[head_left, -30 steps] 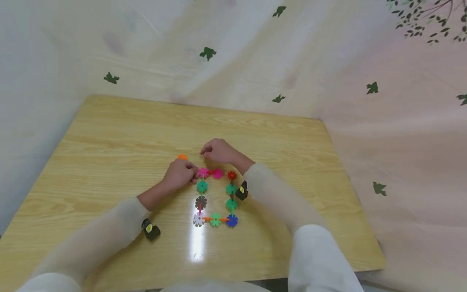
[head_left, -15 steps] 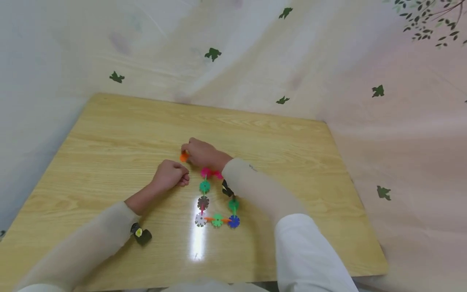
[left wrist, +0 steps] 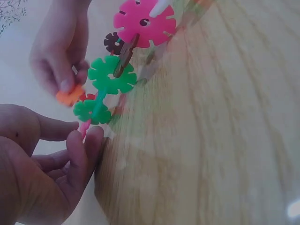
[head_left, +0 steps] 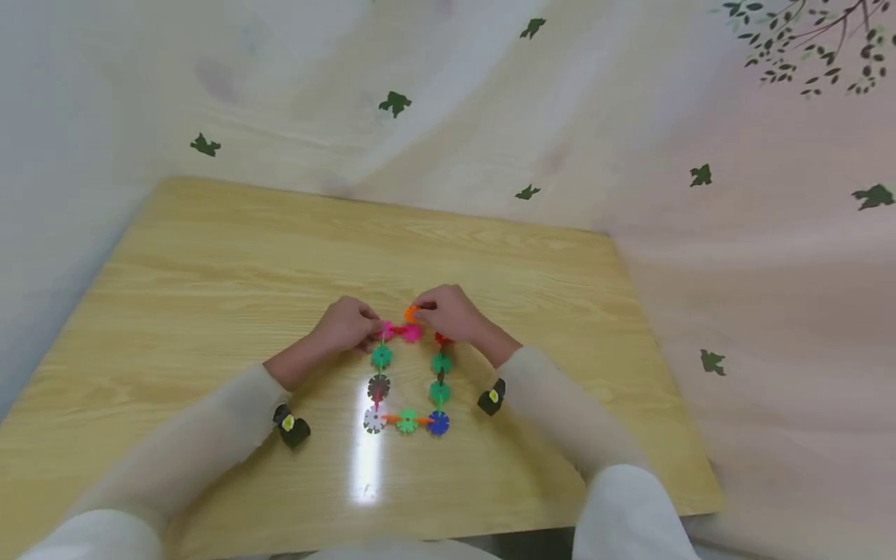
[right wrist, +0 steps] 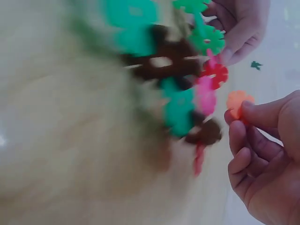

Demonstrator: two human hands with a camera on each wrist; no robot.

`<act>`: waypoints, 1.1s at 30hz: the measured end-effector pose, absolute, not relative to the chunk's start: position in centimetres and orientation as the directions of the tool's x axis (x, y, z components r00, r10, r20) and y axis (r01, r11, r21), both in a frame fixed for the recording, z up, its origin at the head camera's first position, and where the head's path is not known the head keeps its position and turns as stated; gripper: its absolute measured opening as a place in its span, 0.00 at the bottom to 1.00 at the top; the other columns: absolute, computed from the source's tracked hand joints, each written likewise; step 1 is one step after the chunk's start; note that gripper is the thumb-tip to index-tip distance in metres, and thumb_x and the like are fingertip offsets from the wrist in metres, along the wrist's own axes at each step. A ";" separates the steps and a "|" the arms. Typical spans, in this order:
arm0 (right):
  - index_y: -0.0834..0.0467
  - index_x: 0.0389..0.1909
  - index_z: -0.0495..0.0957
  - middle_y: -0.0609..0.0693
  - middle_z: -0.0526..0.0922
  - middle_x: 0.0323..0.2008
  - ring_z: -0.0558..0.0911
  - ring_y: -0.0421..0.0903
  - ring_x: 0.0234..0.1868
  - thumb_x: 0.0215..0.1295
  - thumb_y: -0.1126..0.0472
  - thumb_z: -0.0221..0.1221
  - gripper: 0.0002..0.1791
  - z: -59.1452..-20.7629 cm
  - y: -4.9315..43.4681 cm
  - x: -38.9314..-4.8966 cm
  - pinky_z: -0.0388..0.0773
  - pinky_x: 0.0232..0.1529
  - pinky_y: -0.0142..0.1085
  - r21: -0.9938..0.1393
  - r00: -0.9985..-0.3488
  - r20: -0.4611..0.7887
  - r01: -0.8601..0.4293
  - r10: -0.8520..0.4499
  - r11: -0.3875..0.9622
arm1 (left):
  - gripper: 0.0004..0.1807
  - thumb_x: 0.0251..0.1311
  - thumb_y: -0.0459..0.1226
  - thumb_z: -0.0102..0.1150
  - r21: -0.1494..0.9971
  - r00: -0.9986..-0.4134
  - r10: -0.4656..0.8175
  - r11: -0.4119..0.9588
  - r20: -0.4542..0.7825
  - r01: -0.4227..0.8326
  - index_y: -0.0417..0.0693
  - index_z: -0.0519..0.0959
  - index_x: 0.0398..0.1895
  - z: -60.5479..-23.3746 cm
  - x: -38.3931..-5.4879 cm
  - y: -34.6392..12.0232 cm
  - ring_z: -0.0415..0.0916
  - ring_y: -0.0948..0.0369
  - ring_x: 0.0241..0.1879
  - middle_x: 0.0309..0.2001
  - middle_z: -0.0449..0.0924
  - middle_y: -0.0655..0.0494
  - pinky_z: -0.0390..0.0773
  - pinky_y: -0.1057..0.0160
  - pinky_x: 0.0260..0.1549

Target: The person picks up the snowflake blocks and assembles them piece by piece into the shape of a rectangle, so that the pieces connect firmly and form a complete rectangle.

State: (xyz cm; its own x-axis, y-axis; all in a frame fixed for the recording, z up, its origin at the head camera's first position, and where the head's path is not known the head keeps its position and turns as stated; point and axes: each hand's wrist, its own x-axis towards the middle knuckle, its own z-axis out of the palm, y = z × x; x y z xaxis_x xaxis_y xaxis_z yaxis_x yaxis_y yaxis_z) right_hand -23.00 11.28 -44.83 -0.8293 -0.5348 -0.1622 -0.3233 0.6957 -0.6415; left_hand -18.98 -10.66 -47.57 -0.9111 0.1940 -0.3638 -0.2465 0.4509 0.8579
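Observation:
Notched plastic snowflake discs (head_left: 407, 421) are linked in a nearly square outline on the table. My left hand (head_left: 346, 323) pinches the pink snowflake disc (head_left: 387, 330) at the far left corner; in the left wrist view its edge (left wrist: 85, 127) shows between thumb and fingers. Between the thumb and fingers of my right hand (head_left: 455, 313) is an orange snowflake disc (head_left: 411, 313), held just above another pink disc (head_left: 411, 333) at the end of the far side. A gap lies between that pink disc and the red disc (head_left: 442, 339), which the right hand partly covers.
The wooden table (head_left: 231, 249) extends around the outline, with fabric walls (head_left: 462, 101) behind and at the sides. A blue disc (head_left: 439, 423) marks the near right corner and a whitish one (head_left: 374, 420) the near left. Light glares off the tabletop near the front.
My right hand reached left, took the orange disc off the table and brought it back right to the gap. My left hand let go, drew back left, then returned to the pink corner disc.

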 end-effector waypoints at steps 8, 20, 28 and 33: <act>0.58 0.44 0.87 0.45 0.84 0.29 0.75 0.39 0.25 0.71 0.65 0.61 0.08 -46.3 12.9 -21.1 0.74 0.28 0.29 -0.528 -0.804 -0.172 -0.412 -0.569 0.742 | 0.13 0.68 0.28 0.60 0.868 -0.882 0.206 0.371 -0.424 -0.330 0.26 0.80 0.50 -48.1 -19.5 -11.6 0.78 0.64 0.18 0.24 0.83 0.49 0.80 0.68 0.16; 0.58 0.41 0.88 0.47 0.87 0.33 0.77 0.39 0.29 0.69 0.64 0.63 0.07 -46.8 13.2 -20.6 0.77 0.31 0.30 -0.428 -0.810 -0.063 -0.506 -0.584 0.749 | 0.12 0.68 0.26 0.58 0.889 -0.877 0.231 0.297 -0.421 -0.348 0.24 0.79 0.51 -48.3 -19.7 -11.1 0.78 0.64 0.18 0.22 0.82 0.51 0.79 0.70 0.14; 0.58 0.41 0.88 0.48 0.87 0.33 0.78 0.39 0.29 0.68 0.63 0.64 0.06 -47.1 13.5 -20.4 0.78 0.31 0.30 -0.387 -0.821 -0.021 -0.520 -0.571 0.762 | 0.12 0.67 0.26 0.59 0.895 -0.880 0.238 0.292 -0.410 -0.338 0.23 0.79 0.50 -48.2 -20.0 -10.7 0.77 0.65 0.17 0.22 0.82 0.51 0.78 0.71 0.14; 0.58 0.41 0.88 0.49 0.89 0.35 0.82 0.39 0.32 0.68 0.63 0.64 0.06 -47.3 13.5 -20.5 0.81 0.34 0.30 -0.364 -0.799 0.003 -0.560 -0.601 0.744 | 0.12 0.67 0.26 0.59 0.893 -0.881 0.230 0.295 -0.413 -0.341 0.24 0.79 0.49 -48.2 -20.0 -10.5 0.78 0.64 0.17 0.21 0.83 0.50 0.78 0.71 0.14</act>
State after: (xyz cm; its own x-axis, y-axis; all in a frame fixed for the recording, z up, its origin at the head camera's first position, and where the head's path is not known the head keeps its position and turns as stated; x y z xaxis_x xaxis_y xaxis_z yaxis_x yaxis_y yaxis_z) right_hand -20.46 13.46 -47.30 -0.7994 -0.6007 0.0029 -0.5604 0.7441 -0.3637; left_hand -20.03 -10.47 -48.22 -0.8812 0.2302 -0.4128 -0.3412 0.2948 0.8926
